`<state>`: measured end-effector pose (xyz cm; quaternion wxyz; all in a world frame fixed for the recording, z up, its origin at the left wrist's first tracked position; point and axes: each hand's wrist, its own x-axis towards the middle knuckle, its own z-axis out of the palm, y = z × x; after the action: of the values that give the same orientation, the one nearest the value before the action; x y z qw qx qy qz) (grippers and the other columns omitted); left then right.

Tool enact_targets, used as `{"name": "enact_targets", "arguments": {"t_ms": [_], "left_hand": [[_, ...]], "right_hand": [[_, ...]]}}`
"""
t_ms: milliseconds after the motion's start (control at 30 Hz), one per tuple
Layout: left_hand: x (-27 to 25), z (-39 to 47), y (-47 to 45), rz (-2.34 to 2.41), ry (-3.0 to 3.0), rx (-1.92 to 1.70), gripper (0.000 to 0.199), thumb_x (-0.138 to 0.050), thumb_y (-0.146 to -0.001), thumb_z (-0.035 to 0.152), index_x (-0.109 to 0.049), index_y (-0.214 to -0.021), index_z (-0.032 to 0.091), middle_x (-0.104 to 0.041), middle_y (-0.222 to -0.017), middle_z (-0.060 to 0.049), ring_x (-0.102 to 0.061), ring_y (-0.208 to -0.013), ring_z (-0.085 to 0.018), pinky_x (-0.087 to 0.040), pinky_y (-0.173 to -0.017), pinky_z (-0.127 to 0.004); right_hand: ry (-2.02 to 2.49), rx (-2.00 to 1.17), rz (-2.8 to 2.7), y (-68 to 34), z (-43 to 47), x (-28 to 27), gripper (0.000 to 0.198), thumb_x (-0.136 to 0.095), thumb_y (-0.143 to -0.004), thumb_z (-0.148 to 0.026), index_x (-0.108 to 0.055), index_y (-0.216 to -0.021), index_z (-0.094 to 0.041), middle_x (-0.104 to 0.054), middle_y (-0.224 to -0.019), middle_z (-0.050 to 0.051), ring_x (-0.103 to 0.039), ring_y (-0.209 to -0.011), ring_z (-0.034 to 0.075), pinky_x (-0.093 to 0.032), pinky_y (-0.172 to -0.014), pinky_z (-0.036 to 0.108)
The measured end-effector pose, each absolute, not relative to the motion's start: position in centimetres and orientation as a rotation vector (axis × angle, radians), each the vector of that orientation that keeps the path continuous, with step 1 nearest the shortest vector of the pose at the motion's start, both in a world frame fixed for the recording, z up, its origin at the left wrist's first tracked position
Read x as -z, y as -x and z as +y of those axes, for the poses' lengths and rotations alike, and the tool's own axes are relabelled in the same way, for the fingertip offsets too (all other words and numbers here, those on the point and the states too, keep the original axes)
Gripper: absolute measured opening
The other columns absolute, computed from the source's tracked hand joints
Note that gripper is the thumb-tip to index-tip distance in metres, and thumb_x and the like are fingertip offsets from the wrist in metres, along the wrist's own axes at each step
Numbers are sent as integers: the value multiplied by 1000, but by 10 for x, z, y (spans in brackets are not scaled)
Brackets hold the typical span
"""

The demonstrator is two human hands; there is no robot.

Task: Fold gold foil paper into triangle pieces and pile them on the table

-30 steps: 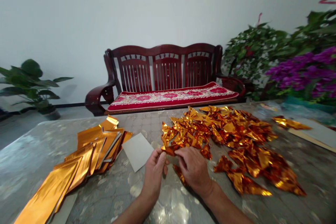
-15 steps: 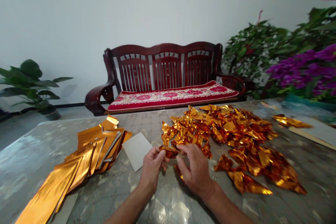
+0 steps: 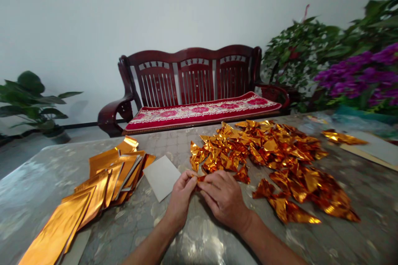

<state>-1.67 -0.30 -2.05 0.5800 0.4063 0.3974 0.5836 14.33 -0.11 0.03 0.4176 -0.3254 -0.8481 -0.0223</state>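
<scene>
Foil point(image 3: 202, 178), mostly hidden by fingers, is held over the table point(image 3: 124, 236), well in from its far edge. The left hand point(image 3: 181, 195) pinches one end between thumb and fingers; the right hand point(image 3: 226, 198) appears to grip the other with curled fingertips. Uneven pulling could tear so thin a piece, and a hard squeeze could crush its shape. Just beyond lies the folded foil pile point(image 3: 267, 145); a forward knuckle could flatten its nearest points. Left of the hands, a grey card point(image 3: 161, 178) could be nudged askew. Toward the table's far-left corner, fanned flat sheets point(image 3: 99, 184) lean loosely; a sleeve or elbow brushing them might make them slide.
</scene>
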Motion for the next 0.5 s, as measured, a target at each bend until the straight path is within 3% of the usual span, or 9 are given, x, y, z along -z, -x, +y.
{"name": "enact_targets", "arguments": {"t_ms": [167, 367, 500], "left_hand": [[20, 0, 20, 1109, -1124, -1345, 18, -67, -83, 31, -65, -93, 17, -70, -86, -2, -63, -83, -15, -47, -80, -25], [27, 2, 21, 1096, -1258, -1341, 47, -66, -82, 27, -54, -126, 19, -71, -99, -5, -68, -90, -17, -51, -84, -30], [24, 1, 19, 1158, -1244, -1440, 57, -72, -75, 23, -51, -128, 22, -66, -112, -6, -68, -84, -15, -53, -77, -27]], "right_hand": [[814, -168, -2058, -139, 2, 6, 16, -54, -95, -15, -68, -100, -21, -69, -93, 5, -58, -88, 19, -46, -79, 34], [1054, -274, -1979, -141, 7, 4, 17, -56, -92, -12, -67, -100, -21, -67, -95, 5, -60, -92, 21, -46, -82, 33], [1154, -266, -2043, -138, 7, 3, 11, -63, -88, -14, -68, -87, -23, -69, -84, 2, -59, -84, 20, -44, -76, 32]]}}
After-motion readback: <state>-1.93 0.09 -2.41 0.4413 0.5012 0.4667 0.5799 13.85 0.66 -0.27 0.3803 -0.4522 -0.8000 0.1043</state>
